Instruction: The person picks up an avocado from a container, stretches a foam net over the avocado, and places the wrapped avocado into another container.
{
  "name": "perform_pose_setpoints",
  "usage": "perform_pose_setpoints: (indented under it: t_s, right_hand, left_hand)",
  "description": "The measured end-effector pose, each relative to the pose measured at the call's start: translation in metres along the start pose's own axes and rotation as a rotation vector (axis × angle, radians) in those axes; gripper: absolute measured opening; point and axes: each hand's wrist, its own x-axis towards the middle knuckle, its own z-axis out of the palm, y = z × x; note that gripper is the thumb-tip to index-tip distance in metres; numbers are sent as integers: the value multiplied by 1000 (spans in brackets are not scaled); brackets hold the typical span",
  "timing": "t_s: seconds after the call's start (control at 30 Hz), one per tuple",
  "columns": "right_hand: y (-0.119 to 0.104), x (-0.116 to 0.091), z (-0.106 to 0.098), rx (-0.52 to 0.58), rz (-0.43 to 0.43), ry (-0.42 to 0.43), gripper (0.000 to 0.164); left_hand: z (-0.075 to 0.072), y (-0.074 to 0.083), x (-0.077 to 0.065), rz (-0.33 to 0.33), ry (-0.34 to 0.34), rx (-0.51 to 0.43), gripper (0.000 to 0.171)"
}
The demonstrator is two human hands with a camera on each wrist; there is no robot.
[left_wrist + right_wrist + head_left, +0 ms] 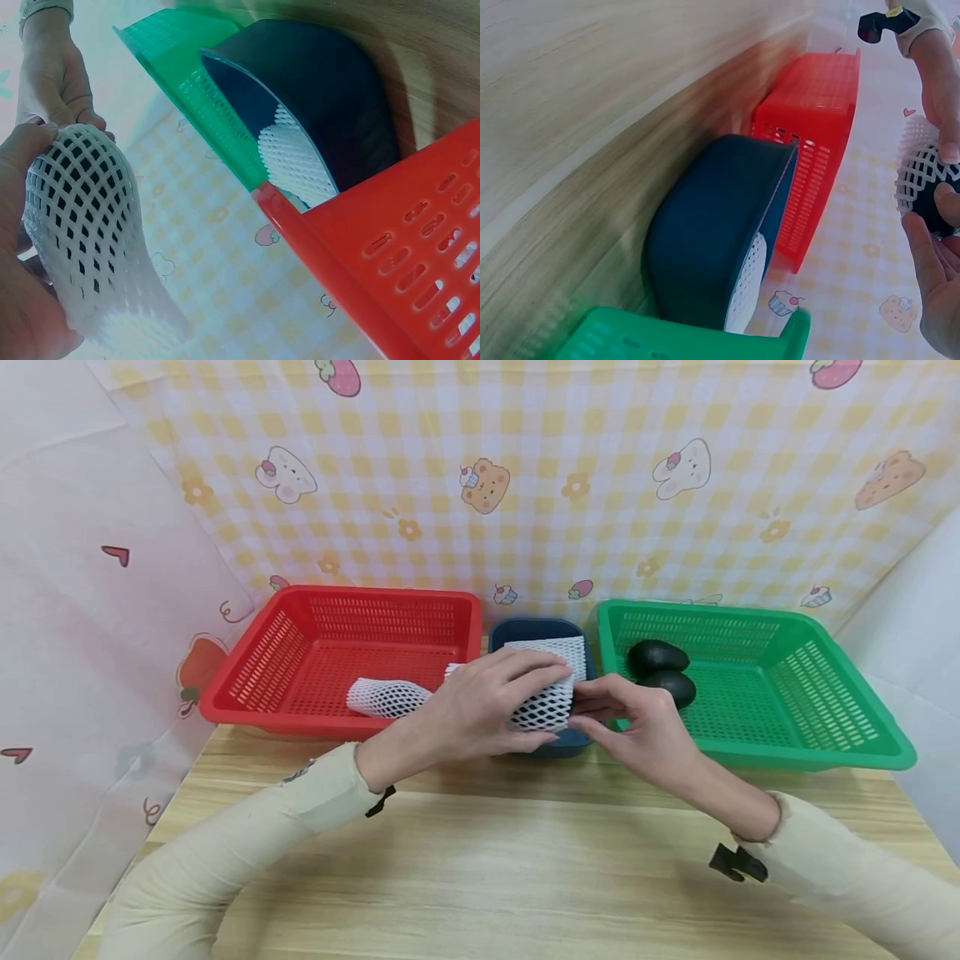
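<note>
My left hand [483, 700] grips a white foam net sleeve [545, 708] with a dark, egg-shaped avocado [928, 204] inside it, held above the blue bin. At the sleeve's right end, the fingers and thumb of my right hand [643, 727] pinch its rim, close against the avocado's bare end. Two bare black avocados [657, 657] lie side by side at the left of the green basket [795, 756]. In the red basket [262, 720] rests a netted piece [386, 697], dark through its mesh. Another bit of white net behind my left hand is mostly hidden.
Between the two baskets stands a dark blue bin [330, 82] with white foam nets [564, 652] in it. All three sit on a wooden table [480, 877], against a yellow checked cloth [540, 435] at the back.
</note>
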Motion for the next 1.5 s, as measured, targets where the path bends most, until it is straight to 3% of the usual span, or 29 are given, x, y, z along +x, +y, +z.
perform_pose_setpoints:
  t_s: [1.17,1.5]
  right_hand:
    - [-3,7,4,13,-9,0,41]
    - [1,3,-3,1,92,-49,45]
  left_hand:
    - [-4,-2,0,26,23,-22,57]
    - [-6,-6,-4,29,21,-8,55]
